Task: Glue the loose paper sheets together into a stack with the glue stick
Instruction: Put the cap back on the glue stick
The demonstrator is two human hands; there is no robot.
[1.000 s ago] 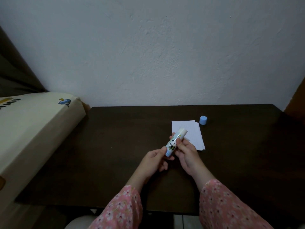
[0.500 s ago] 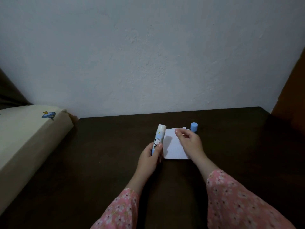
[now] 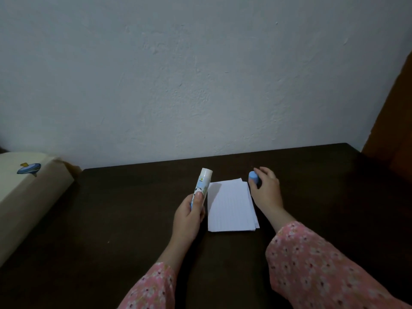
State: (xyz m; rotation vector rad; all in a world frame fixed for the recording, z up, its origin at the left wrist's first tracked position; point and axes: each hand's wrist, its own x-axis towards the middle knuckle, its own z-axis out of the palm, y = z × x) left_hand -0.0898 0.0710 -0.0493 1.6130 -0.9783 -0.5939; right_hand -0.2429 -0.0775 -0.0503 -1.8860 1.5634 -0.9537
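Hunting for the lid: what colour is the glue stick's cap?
Light blue cap, gripped by the right hand; head view.

The left hand (image 3: 189,216) is gripping the glue stick (image 3: 201,185) upright, thumb lying along its barrel. The right hand (image 3: 266,191) is reaching farther forward, its fingers (image 3: 265,171) curling round the cap (image 3: 254,177). Both forearms are wearing floral sleeves.
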